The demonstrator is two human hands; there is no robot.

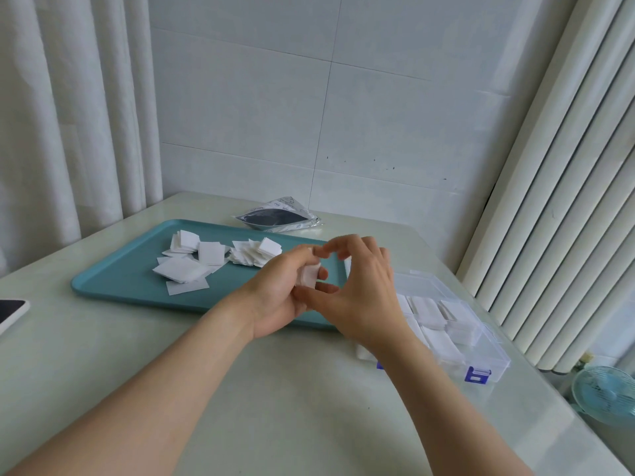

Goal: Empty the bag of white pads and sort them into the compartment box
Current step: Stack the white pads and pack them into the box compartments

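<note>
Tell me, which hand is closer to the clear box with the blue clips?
Right. The right hand hovers at the clear box's left edge; the left hand is farther left over the teal tray, holding white pads.

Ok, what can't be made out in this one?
Head view only.
1. Held pads: count hidden by fingers of the left hand.
2. Right hand: fingertips blurred; grip on them unclear.
3. Compartment box: near corner behind right forearm.
4. Dark-screened device: cut off by left edge.
5. Bag: whether empty, too small to tell.
</note>
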